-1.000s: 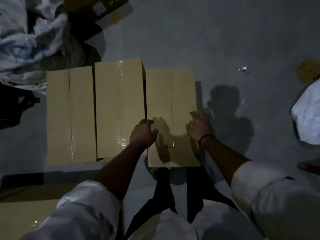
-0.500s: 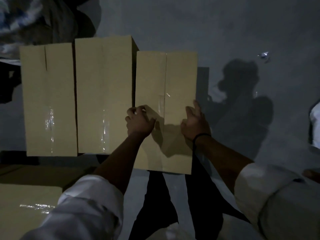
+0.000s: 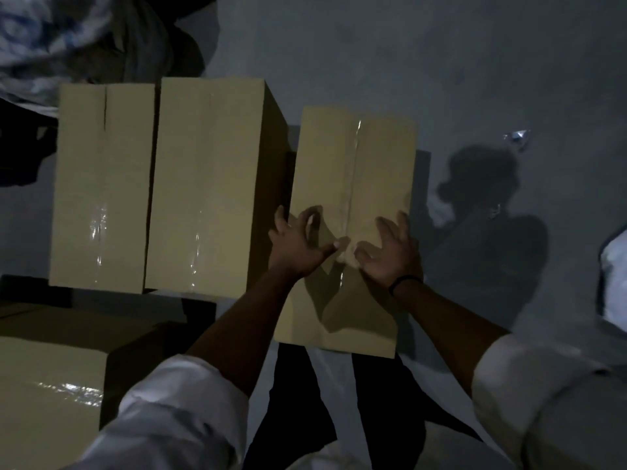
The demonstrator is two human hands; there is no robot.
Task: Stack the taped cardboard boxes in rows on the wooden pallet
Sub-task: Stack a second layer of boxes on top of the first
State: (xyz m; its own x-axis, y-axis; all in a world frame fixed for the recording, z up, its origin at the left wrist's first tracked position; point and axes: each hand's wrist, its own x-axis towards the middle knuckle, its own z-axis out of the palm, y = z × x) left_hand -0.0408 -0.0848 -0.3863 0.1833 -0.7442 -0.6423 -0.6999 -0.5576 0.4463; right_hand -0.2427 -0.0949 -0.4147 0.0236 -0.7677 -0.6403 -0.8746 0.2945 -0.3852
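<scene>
Three taped cardboard boxes stand side by side in dim light: the left box [image 3: 101, 184], the taller middle box [image 3: 210, 178], and the right box [image 3: 353, 164], which sits lower and a little nearer to me. My left hand [image 3: 298, 244] and my right hand [image 3: 390, 254] hover close together over the near half of the right box, on either side of its tape seam. Their fingers are spread and loosely bent, holding nothing, and their shadows fall on the lid. Whatever lies beneath the boxes is lost in darkness.
Another taped box [image 3: 51, 388] lies at the lower left, close to my left sleeve. Crumpled cloth [image 3: 51, 39] is piled at the top left. A white sack [image 3: 615, 283] reaches in from the right edge. A small shiny scrap [image 3: 516, 136] lies on the grey floor [image 3: 441, 62].
Both hands have left the sides of the right box and come together over its middle seam with fingers spread. The view has drawn closer to the boxes.
</scene>
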